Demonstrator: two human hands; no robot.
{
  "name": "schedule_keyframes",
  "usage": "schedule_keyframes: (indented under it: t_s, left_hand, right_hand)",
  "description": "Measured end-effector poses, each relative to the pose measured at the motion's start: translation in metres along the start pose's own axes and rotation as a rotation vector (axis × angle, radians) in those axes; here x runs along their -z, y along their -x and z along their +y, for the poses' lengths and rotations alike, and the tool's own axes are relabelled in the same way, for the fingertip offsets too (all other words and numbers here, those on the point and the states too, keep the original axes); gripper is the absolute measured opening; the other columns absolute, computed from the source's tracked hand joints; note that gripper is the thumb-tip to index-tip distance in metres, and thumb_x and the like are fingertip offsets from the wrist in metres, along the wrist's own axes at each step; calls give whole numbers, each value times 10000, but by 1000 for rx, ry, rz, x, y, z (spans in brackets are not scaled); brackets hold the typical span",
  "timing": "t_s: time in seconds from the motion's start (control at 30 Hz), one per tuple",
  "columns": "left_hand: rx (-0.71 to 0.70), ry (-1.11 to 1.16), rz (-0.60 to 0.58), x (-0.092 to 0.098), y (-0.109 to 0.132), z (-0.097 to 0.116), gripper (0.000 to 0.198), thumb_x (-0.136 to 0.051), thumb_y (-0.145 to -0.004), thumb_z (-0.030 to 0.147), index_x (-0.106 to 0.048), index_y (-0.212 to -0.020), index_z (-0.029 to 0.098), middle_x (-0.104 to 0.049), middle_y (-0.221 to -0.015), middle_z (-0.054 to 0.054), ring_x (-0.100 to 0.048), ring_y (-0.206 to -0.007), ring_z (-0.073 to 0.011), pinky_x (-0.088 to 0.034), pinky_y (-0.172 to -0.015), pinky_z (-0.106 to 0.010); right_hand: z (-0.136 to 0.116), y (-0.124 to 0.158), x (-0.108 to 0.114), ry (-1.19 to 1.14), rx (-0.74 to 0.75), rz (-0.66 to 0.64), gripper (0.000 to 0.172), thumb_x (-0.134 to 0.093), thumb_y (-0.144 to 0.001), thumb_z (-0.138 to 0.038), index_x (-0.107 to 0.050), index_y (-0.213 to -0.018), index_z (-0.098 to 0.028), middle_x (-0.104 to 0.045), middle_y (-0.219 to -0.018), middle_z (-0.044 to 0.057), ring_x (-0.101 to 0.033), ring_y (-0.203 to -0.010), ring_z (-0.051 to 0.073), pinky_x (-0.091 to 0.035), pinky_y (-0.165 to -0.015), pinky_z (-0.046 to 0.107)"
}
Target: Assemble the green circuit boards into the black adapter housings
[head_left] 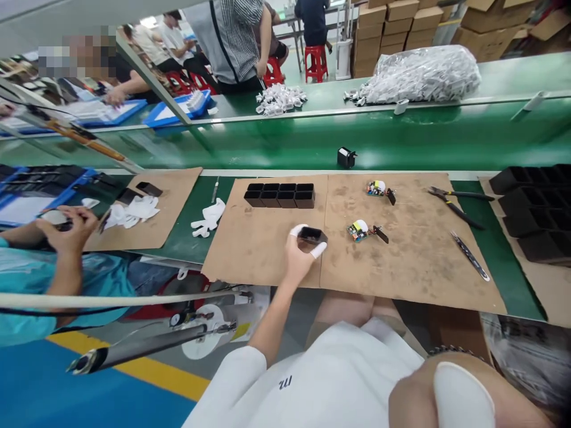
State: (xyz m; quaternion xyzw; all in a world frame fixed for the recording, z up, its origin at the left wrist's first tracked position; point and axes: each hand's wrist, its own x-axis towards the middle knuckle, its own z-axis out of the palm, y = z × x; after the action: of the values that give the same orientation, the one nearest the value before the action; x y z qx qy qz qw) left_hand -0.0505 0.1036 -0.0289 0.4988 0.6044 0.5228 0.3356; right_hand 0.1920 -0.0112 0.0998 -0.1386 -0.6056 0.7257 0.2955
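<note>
My left hand (300,257), with white finger cots on its fingertips, is closed round a black open-topped plastic case (313,236) over the cardboard mat. Close to the camera at lower right is my right hand (423,395); one white-covered finger shows large, and the rest is cut off, so its grip cannot be made out. Beyond the held case, several similar black cases (279,196) stand in two rows. To the right lie two small circuit boards, a nearer one (358,230) and a farther one (376,188), each with a black piece on wires.
Cutting pliers (459,205) and tweezers (470,257) lie on the right of the cardboard mat (401,267). More black cases (535,214) are stacked at far right. White gloves (209,219) lie left of the mat. A co-worker's hands (66,229) work at far left.
</note>
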Motion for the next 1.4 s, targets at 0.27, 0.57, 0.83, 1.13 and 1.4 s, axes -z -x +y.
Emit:
schedule_keyframes:
  t_s: [0.27,0.57,0.83,1.13,1.4]
  left_hand:
    - [-155,-302,-5,-17,25,6,557,-850,-752,310,-588,-1235,221,-640,-1168,-105,-659,-1107,-278,-545,-1007,-439]
    - [-170,-247,-129,-12,31,0,584,-825,-771,277,-571,-1296,241,-629,-1053,-55,-643,-933,-214,-551,-946,-401]
    - [-158,-196,-235,-6,27,2,698,-826,-754,255,-535,-1388,260,-652,-1206,-79,-668,-980,-223,-542,-994,-426]
    - [-96,-197,-455,-3,20,9,932,-848,-729,271,-416,-1554,267,-647,-1328,-112,-643,-856,-211,-521,-1026,-494]
    - [-25,-186,-592,-18,7,26,892,-775,-733,126,-452,-1552,272,-708,-1157,-57,-668,-770,-189,-566,-930,-407]
  right_hand:
    - [61,-56,73,1133,-583,959,292,-631,-926,-484,-636,-920,-192,-697,-1012,192,-632,-1010,368,-510,-919,510]
    - [83,-93,142,1361,-429,743,572,-696,-910,-435,-548,-1411,-199,-537,-1473,200,-484,-1353,402,-434,-1089,538]
    - [75,-122,141,1399,-642,704,328,-626,-819,-142,-633,-1143,-93,-655,-1192,246,-597,-1123,380,-472,-951,443]
    - [50,-115,165,1109,-607,716,368,-663,-709,-153,-691,-1076,-129,-766,-1125,149,-708,-1053,310,-540,-902,387]
    - [67,-57,144,-53,-227,853,416,-715,-589,-296,-706,-1004,-263,-769,-1155,53,-686,-1213,311,-534,-1119,523]
